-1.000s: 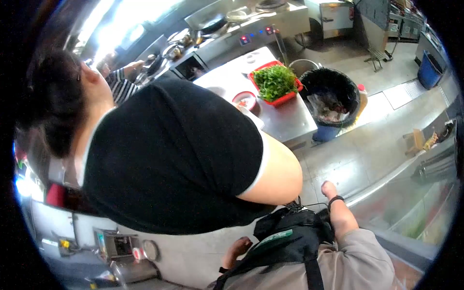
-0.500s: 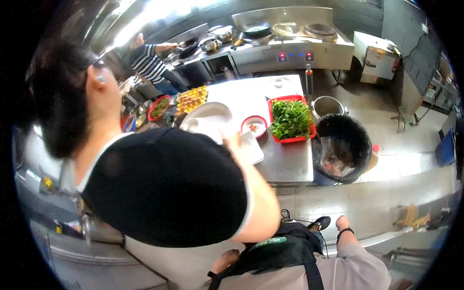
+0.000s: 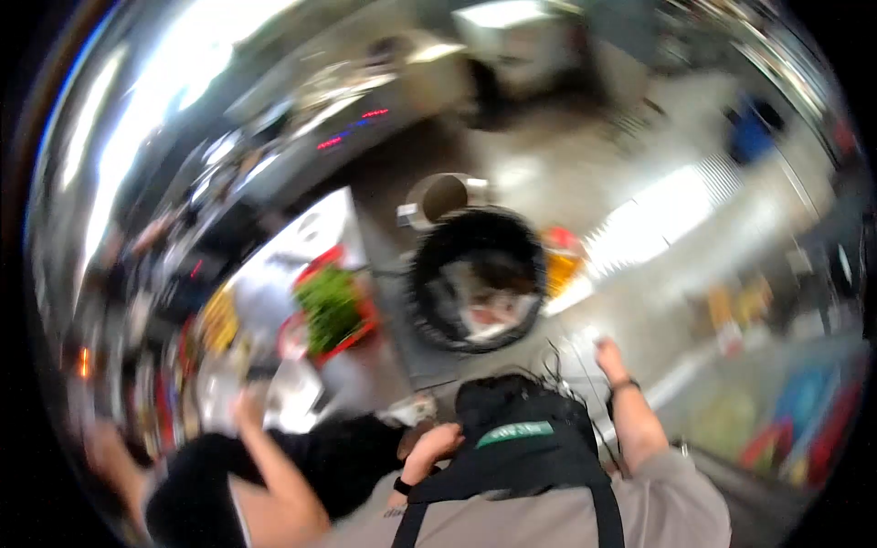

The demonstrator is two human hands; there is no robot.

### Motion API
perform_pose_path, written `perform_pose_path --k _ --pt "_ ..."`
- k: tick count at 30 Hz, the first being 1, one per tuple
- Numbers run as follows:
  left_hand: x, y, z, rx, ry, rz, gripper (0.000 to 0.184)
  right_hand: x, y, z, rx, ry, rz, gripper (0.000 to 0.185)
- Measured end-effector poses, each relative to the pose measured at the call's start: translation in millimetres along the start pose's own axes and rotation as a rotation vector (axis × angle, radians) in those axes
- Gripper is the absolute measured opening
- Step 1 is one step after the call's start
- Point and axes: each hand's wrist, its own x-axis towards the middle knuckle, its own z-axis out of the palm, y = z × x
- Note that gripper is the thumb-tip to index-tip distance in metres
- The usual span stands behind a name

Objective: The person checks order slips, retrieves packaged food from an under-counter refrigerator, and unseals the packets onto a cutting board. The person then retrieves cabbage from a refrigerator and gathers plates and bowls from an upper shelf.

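Observation:
My left hand (image 3: 438, 444) is beside the front of my black apron (image 3: 530, 457). Its fingers look loosely curled, with nothing visible in them. Out ahead on the other side is my right hand (image 3: 609, 358), held over the floor in a blurred, fist-like shape with a dark band at the wrist. Neither hand appears to touch an object. A large black bin (image 3: 426, 315) stands in front of me, with plastic bags and scraps inside.
Left of the bin is a metal table (image 3: 379, 333) bearing a red basket (image 3: 365, 310) of leafy greens (image 3: 329, 312). A co-worker's arm (image 3: 274, 457) reaches over bowls there. A metal pot (image 3: 445, 196) and an orange container (image 3: 562, 256) stand near the bin.
My view has swung right, so the bin is now central and the table and co-worker sit further left. My left hand shows more fully beside the apron. Motion blur has grown.

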Motion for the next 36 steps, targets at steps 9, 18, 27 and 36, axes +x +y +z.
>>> perform_pose_path --k 9,18,27,36 --pt "256 135 -67 0.188 -0.095 0.257 0.023 31 99 -149 0.056 0.106 0.571 0.023" --pt "532 351 -141 0.276 -0.28 0.275 0.026 35 268 -309 0.181 0.47 0.995 0.018" --pt "735 547 -123 0.553 -0.378 0.425 0.03 113 346 -489 1.032 1.086 0.965 0.018" --pt "845 844 -88 0.356 -0.572 0.524 0.026 184 564 -769 0.966 1.55 0.541 0.033"
